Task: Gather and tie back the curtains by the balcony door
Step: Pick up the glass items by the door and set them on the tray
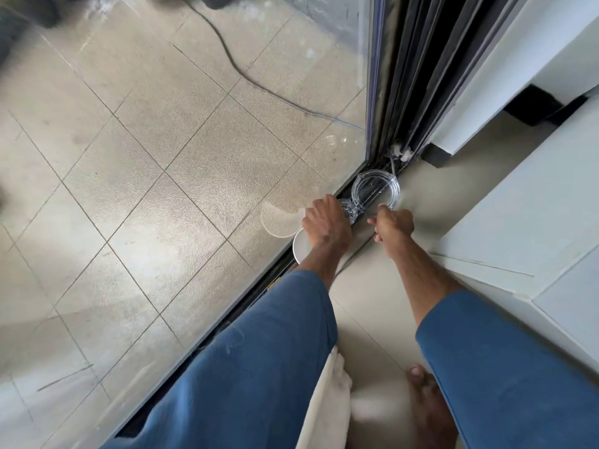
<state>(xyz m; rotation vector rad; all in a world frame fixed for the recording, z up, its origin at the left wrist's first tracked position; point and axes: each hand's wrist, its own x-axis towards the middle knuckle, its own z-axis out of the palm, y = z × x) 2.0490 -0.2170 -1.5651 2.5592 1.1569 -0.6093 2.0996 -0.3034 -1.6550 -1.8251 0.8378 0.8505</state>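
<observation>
A fold of cream curtain fabric hangs at the bottom of the view, between my blue sleeves. Both hands are low at the sliding balcony door's track. My left hand curls over a small clear glass dish and partly covers a white plate. My right hand pinches the near rim of a larger clear glass dish, which sits across the track. Neither hand touches the curtain.
The glass door pane shows the tiled balcony with a dark cable beyond. Stacked dark door frames rise at the upper right beside a white cabinet. A bare foot stands on the beige floor.
</observation>
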